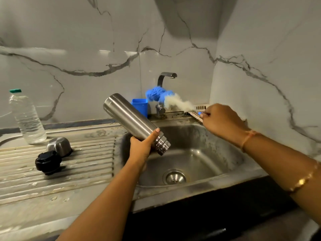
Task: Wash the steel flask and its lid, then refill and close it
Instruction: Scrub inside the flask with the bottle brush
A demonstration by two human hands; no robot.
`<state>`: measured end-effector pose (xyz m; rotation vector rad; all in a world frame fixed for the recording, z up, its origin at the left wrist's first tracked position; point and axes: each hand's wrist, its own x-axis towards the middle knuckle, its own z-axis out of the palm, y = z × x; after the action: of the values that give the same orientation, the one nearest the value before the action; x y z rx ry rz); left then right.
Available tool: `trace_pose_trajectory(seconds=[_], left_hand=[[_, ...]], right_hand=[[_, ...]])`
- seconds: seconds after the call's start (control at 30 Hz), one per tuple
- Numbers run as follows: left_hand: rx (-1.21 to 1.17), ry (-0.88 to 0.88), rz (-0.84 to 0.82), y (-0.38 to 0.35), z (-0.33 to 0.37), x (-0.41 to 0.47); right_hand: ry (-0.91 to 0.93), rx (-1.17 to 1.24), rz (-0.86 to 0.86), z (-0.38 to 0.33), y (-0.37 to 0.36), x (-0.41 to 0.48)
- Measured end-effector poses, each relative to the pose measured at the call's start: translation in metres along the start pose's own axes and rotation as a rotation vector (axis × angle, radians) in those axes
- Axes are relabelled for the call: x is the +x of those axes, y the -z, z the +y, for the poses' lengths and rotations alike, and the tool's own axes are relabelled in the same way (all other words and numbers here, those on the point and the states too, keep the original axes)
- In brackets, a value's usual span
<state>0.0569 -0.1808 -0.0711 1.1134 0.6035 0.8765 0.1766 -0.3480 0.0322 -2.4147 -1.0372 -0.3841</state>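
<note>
My left hand (142,145) grips the steel flask (132,119) near its threaded neck, over the left side of the sink basin (217,153). The flask is tilted, its open mouth pointing down to the right and its base up to the left. My right hand (220,120) pinches the handle of a bottle brush (166,98) with blue and white bristles, held in the air in front of the tap (166,75). The steel cup lid (59,146) and the black stopper (48,162) lie on the ribbed drainboard (86,162).
A clear plastic water bottle (26,117) with a green cap stands at the drainboard's back left. A blue container (139,106) sits behind the flask next to the tap. A perforated rack (199,110) is in the back right corner. Marble walls close in behind and on the right.
</note>
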Motion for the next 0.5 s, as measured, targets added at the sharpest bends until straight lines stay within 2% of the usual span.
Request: trace_pose_trajectory(seconds=[0.17,0.3,0.5], left_hand=[[-0.114,0.031,-0.044,-0.007,0.001,-0.012],[-0.338,0.046,-0.005,-0.014,0.009,-0.016],[-0.456,0.061,0.077,-0.026,0.040,-0.020]], right_hand=[[-0.051,0.215,-0.153,0.023,0.002,-0.063],[-0.041,0.290,-0.153,0.024,0.000,-0.092],[0.039,0.160,-0.197,0.003,0.024,-0.116]])
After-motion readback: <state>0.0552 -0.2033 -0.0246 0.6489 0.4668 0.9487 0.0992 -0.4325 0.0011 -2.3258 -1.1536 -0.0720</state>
